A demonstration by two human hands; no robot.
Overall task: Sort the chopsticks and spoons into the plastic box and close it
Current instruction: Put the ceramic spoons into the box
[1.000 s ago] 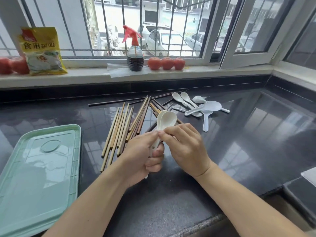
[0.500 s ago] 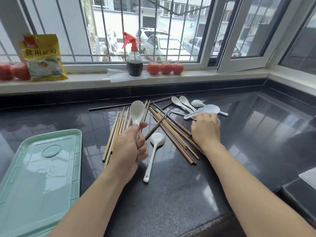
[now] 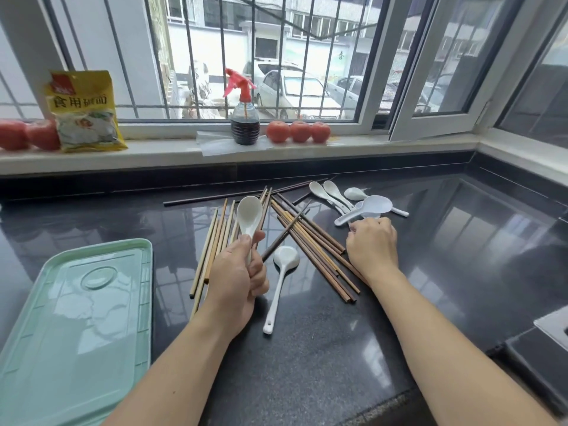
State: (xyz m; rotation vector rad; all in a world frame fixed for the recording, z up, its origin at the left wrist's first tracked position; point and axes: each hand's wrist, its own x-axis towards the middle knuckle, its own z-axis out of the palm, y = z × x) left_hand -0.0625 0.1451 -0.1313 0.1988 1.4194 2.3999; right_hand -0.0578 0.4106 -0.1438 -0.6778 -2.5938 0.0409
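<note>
1. The counter [image 3: 307, 358] is dark stone, smooth and very shiny, like a mirror.
2. The green lid [image 3: 76, 327] on the near left is smooth, glossy plastic.
3. The chopsticks [image 3: 310, 250] look like wood, some pale, some dark brown, not shiny.
4. The white spoons [image 3: 333, 195] are smooth and shiny.
5. The far yellow bag [image 3: 84, 112] is shiny plastic.

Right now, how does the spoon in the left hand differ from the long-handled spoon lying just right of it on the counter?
The held spoon is raised off the counter, bowl up, gripped by the left hand; the long-handled spoon lies flat and untouched on the counter. The held spoon's bowl looks deeper and more oval; the lying spoon's bowl is rounder. The held spoon's handle is hidden in the fist; the lying spoon's slim handle shows in full. Both are white.
</note>
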